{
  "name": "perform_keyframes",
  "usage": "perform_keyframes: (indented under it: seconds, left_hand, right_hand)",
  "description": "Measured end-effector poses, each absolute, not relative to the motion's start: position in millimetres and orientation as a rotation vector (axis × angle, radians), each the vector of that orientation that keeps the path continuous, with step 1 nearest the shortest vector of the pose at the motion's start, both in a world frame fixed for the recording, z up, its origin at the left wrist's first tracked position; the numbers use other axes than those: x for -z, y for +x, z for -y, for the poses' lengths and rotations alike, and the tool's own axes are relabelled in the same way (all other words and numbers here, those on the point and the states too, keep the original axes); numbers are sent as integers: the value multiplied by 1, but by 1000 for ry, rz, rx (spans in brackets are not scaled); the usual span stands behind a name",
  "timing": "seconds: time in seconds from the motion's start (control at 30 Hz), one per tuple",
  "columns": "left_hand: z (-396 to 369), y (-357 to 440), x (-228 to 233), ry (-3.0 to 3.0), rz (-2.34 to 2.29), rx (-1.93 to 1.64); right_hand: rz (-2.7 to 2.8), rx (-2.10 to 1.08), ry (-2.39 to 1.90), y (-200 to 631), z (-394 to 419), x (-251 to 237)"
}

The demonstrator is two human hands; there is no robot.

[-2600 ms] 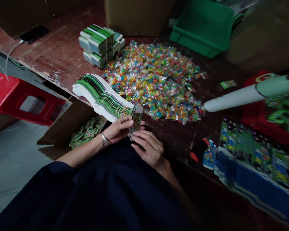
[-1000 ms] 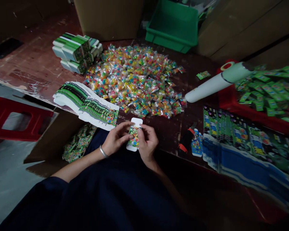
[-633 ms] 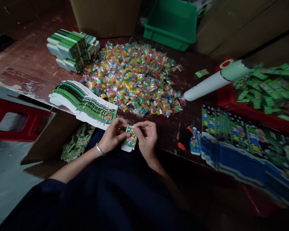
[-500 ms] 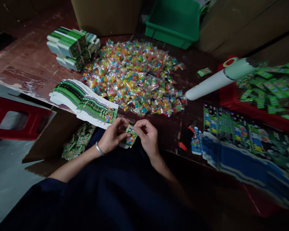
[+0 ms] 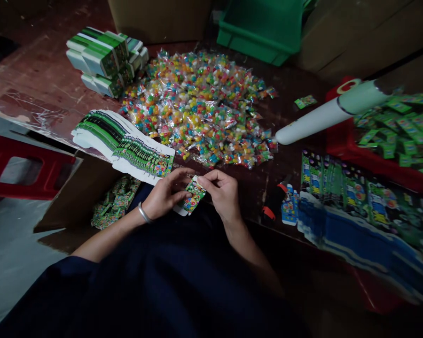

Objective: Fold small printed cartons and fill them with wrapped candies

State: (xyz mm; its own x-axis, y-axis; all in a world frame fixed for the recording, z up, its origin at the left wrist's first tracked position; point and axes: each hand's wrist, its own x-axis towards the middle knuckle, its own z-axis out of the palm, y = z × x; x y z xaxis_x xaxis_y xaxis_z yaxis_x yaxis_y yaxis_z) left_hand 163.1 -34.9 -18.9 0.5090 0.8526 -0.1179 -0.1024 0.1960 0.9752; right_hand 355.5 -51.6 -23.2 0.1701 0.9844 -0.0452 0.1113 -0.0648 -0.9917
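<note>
Top flap now folded down; small box (image 5: 193, 197) pinched between left hand (image 5: 164, 196) and right hand (image 5: 223, 196) fingers.

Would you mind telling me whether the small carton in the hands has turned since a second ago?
Yes. The small carton, held by the left hand and right hand, now tilts against the table edge; its top flap no longer sticks up.

Tight room at the table edge

A bare strip of table (image 5: 254, 188) lies open ahead of the hands, hemmed by the candy-packet heap (image 5: 200, 103) beyond, fanned flat cartons (image 5: 123, 145) left, and marker (image 5: 273, 206) and blue-green cartons (image 5: 356, 206) right.
</note>
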Motion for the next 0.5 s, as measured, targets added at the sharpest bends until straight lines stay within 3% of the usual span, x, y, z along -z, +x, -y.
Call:
perform_keyframes:
  seconds: [0.27,0.5]
  left_hand:
    - [39,162,23,1246,-849,-826]
    - [37,160,18,1270,-849,-792]
  right_hand:
    - [1464,-842,-1298,358,67,13]
    - [1588,-944,-1230,370,66,17]
